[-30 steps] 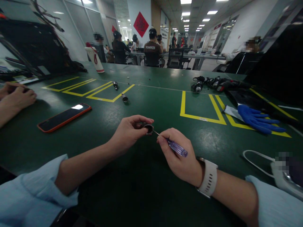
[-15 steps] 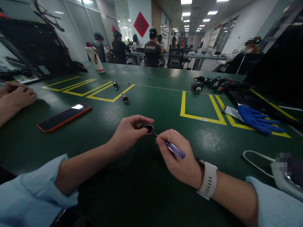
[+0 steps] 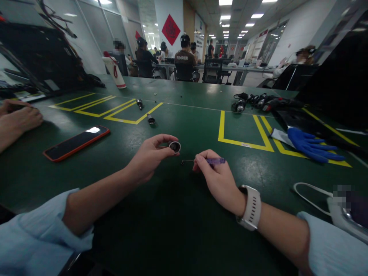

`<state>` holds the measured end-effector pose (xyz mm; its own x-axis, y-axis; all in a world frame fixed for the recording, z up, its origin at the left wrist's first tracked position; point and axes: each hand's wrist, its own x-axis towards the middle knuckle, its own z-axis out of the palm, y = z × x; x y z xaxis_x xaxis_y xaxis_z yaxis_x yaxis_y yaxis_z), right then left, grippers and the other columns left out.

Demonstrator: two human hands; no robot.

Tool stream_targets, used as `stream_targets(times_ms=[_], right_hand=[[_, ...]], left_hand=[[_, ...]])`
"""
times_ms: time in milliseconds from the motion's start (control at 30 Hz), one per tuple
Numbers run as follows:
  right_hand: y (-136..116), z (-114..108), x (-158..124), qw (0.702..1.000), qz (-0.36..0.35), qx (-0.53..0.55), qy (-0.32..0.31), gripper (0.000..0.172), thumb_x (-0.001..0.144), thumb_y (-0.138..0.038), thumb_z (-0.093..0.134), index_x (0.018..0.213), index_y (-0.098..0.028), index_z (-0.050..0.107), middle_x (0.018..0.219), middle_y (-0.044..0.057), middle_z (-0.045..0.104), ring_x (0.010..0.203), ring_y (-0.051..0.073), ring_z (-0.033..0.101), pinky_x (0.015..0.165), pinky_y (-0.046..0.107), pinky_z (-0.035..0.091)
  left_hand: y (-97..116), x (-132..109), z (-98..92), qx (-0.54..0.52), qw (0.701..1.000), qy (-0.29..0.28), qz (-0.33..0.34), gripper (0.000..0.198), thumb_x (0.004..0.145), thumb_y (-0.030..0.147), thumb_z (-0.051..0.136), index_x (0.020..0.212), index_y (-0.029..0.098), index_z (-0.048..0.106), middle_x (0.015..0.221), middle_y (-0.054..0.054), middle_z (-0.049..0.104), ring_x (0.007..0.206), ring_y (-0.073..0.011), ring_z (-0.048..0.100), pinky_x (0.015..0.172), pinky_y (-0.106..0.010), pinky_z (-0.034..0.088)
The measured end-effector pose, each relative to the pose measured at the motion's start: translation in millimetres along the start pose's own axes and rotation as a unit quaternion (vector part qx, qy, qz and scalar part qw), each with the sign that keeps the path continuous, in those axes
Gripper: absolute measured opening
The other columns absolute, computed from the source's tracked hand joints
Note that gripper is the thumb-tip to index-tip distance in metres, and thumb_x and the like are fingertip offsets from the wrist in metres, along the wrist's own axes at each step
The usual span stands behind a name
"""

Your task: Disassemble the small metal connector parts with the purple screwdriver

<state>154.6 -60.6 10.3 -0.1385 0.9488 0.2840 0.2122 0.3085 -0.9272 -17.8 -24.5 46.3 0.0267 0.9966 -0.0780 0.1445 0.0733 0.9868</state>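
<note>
Between the thumb and fingers of my left hand (image 3: 155,154) is a small round metal part (image 3: 174,147), its hollow side turned toward me. My right hand (image 3: 215,177) grips a screwdriver (image 3: 215,161) with a clear purple handle. The thin shaft points left, apart from the round part. At its tip is a tiny dark ring-like piece (image 3: 182,162); whether it hangs on the tip or lies on the table I cannot tell. Farther back on the green table (image 3: 184,126) are a dark metal cup-shaped part (image 3: 151,119) and another small metal part (image 3: 139,104).
A phone in an orange case (image 3: 77,142) lies at left, near another person's hands (image 3: 20,120). A white cup-like container (image 3: 115,72) stands behind. To the right are black metal parts with cables (image 3: 240,104), a blue glove (image 3: 309,143) and a white-corded device (image 3: 342,211).
The screwdriver tip has come away from the round part and now points left at the tiny ring-like piece. My left hand has moved up and left, turning the part's opening toward me.
</note>
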Motion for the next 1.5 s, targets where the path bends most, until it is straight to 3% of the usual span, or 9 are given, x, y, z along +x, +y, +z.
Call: stream_targets(times_ms=[100,400,600,833,933,1000,1133,1333,1500], right_hand=[[5,-1,7,0.999,0.045,0.000,-0.025,0.022,0.091,-0.031,0.046,0.077,-0.018,0.056,0.072,0.001,0.060,0.069,0.015,0.057,0.062,0.029,0.045],[1,0,7,0.996,0.053,-0.043,-0.055,0.022,0.090,-0.030,0.045,0.078,-0.017,0.057,0.073,0.002,0.060,0.066,0.014,0.056,0.056,0.028,0.043],[-5,-4,7,0.993,0.025,-0.115,-0.017,0.026,0.085,-0.023,0.046,0.060,-0.019,0.050,0.050,-0.004,0.047,0.047,0.011,0.046,0.048,0.026,0.035],[7,2,7,0.991,0.087,0.099,-0.035,0.024,0.087,-0.029,0.048,0.067,-0.018,0.054,0.053,-0.004,0.052,0.051,0.011,0.051,0.053,0.026,0.041],[10,3,4,0.979,0.035,0.199,-0.011,0.022,0.088,-0.030,0.050,0.069,-0.019,0.055,0.057,-0.004,0.054,0.054,0.011,0.052,0.055,0.026,0.043],[7,1,1,0.979,-0.024,0.202,0.014,0.021,0.089,-0.028,0.050,0.071,-0.019,0.056,0.062,-0.003,0.057,0.059,0.012,0.054,0.059,0.027,0.045],[-2,-1,-4,0.994,-0.083,0.076,0.006,0.015,0.090,-0.025,0.050,0.082,-0.020,0.061,0.077,0.001,0.063,0.075,0.015,0.059,0.068,0.030,0.046],[-6,0,-5,0.993,-0.121,-0.015,-0.009,0.014,0.091,-0.020,0.047,0.086,-0.020,0.061,0.076,-0.001,0.059,0.067,0.012,0.055,0.062,0.027,0.045],[-4,2,-6,0.987,-0.148,-0.052,-0.019,0.013,0.090,-0.018,0.047,0.088,-0.020,0.059,0.079,0.001,0.060,0.072,0.014,0.055,0.067,0.030,0.046]], left_hand=[[0,1,-2.4,-0.024,1.000,-0.008,-0.003,0.030,0.061,0.011,0.068,0.090,0.014,0.064,0.088,-0.003,0.068,0.080,-0.0170,0.065,0.082,-0.033,0.050],[-1,-1,-2.3,-0.026,0.999,-0.028,-0.017,0.029,0.062,0.010,0.067,0.091,0.015,0.065,0.090,-0.005,0.068,0.085,-0.0196,0.065,0.085,-0.036,0.050],[-1,-1,-2.2,-0.036,0.999,-0.029,-0.023,0.030,0.062,0.009,0.067,0.091,0.015,0.064,0.089,-0.004,0.068,0.082,-0.0183,0.066,0.086,-0.036,0.050],[-4,1,-2.4,-0.037,0.999,-0.034,-0.009,0.029,0.063,0.011,0.066,0.092,0.013,0.065,0.093,-0.006,0.068,0.084,-0.0190,0.064,0.080,-0.034,0.053],[-5,2,-2.5,-0.037,0.999,-0.032,-0.014,0.027,0.063,0.011,0.066,0.090,0.013,0.066,0.090,-0.005,0.068,0.082,-0.0179,0.064,0.078,-0.033,0.053],[-5,2,-2.2,-0.039,0.999,-0.032,-0.017,0.026,0.063,0.011,0.065,0.089,0.013,0.067,0.089,-0.005,0.068,0.081,-0.0177,0.064,0.077,-0.032,0.053],[-4,0,-0.8,-0.041,0.998,-0.038,-0.019,0.024,0.063,0.011,0.066,0.087,0.014,0.068,0.085,-0.004,0.068,0.077,-0.0165,0.063,0.076,-0.031,0.052],[-2,-5,1.5,-0.030,0.998,-0.055,-0.015,0.023,0.064,0.012,0.065,0.086,0.015,0.069,0.088,-0.005,0.068,0.079,-0.0174,0.063,0.074,-0.032,0.053],[-3,-6,2.5,-0.015,0.998,-0.060,-0.005,0.023,0.064,0.014,0.068,0.087,0.016,0.069,0.085,-0.003,0.068,0.077,-0.0165,0.063,0.071,-0.030,0.053]])
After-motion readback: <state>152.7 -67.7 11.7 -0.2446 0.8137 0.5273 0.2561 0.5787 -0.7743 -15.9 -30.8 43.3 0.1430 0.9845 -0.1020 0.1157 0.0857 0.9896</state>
